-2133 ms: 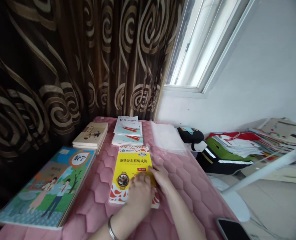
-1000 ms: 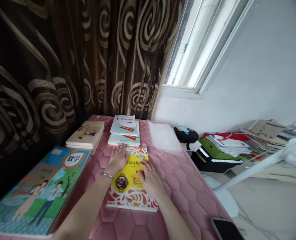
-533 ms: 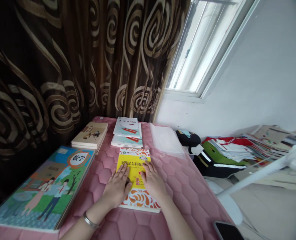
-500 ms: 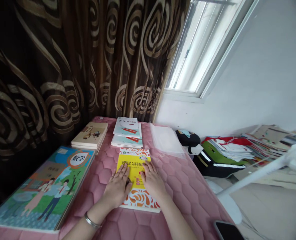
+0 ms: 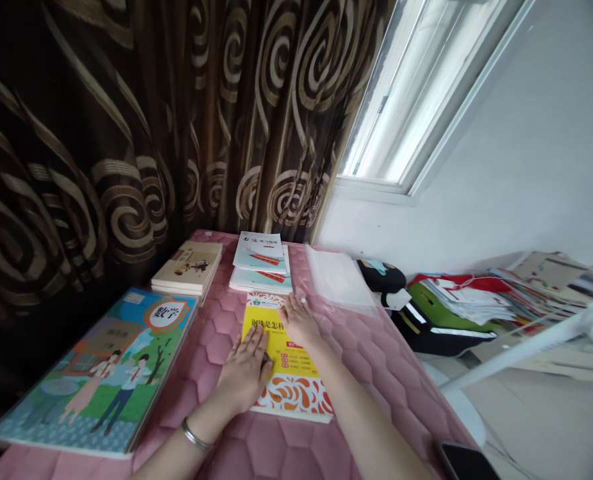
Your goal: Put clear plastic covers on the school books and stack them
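A yellow book with an orange-and-white patterned border (image 5: 290, 373) lies flat on the pink quilted table cover (image 5: 376, 373). My left hand (image 5: 246, 373), a bracelet on its wrist, lies flat with fingers spread on the book's left half. My right hand (image 5: 299, 320) rests flat on the book's upper right part, fingers stretched toward the far corner. Neither hand grips anything.
A large illustrated textbook (image 5: 101, 370) lies at the left. Beyond are a tan book stack (image 5: 189, 267), a white-and-teal booklet stack (image 5: 262, 261) and a clear plastic sleeve (image 5: 339, 280). A phone (image 5: 469, 461) sits at the near right edge. Curtain behind; clutter beside the table.
My right hand has slid up the yellow book toward its far right corner. My left hand stays flat on the left half. The view has shifted slightly.
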A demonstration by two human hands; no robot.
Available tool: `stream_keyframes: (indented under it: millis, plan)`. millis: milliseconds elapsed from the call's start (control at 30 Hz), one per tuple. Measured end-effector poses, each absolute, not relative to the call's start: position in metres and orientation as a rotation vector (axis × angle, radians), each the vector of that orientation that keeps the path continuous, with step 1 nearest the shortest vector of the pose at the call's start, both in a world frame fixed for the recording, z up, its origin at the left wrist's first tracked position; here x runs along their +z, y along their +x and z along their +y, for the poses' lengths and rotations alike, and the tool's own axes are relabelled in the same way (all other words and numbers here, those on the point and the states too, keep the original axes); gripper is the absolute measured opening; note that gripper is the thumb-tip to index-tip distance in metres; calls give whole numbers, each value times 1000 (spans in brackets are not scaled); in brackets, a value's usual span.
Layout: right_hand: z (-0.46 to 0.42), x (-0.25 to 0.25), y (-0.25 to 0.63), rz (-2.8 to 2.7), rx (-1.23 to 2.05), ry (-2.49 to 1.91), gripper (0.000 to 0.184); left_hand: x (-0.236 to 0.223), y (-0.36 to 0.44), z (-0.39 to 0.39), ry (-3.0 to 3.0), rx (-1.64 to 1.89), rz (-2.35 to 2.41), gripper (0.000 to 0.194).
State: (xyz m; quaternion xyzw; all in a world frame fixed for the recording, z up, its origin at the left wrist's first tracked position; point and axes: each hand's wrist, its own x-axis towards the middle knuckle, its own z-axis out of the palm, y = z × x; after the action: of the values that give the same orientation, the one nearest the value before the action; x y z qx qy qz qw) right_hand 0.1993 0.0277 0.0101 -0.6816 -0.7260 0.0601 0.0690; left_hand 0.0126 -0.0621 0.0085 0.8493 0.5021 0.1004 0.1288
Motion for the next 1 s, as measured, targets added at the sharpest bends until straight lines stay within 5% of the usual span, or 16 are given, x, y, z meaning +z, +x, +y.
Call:
stream_keyframes:
  millis: [533, 1000]
  plan:
    - [-111, -15, 196, -2156, 213, -1915, 62, 4, 10, -60, 2523, 310, 1452, 56]
    - [-139, -6, 256, -1899, 827, -1666, 65, 18, -36, -81, 2261, 157, 1529, 60]
